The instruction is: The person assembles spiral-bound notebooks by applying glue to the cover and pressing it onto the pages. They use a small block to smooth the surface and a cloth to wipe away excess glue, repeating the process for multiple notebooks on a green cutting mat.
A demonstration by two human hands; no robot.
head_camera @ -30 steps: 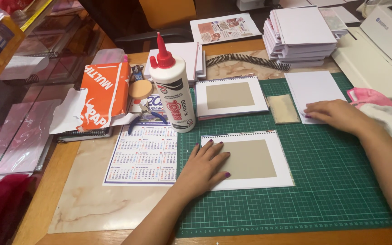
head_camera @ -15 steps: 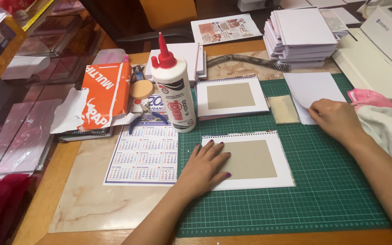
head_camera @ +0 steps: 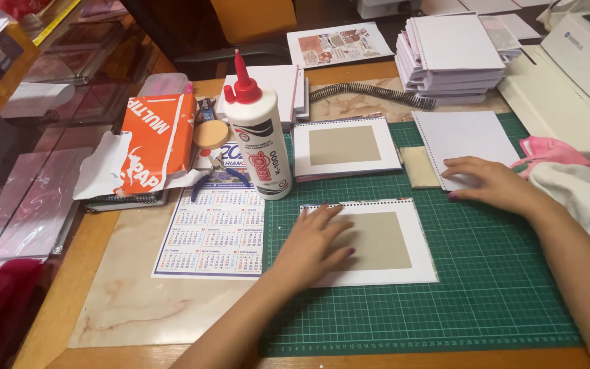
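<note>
Right hand point(head_camera: 496, 183) has slid left onto the white spiral pad point(head_camera: 466, 140) at upper right, fingers flat, gripping nothing, while left hand point(head_camera: 312, 249) presses open-palmed on the grey-panelled cover point(head_camera: 384, 239) mid-frame on the green mat point(head_camera: 500, 287).

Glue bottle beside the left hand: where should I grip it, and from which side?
Grip the glue bottle around its white body below the red nozzle, probably from its right. It stands upright; the orange paper pack crowds its left. The left hand lies nearest.

Bare green cutting mat point(head_camera: 500, 273) between both hands; glue bottle point(head_camera: 257, 137) upright at its left edge.
</note>
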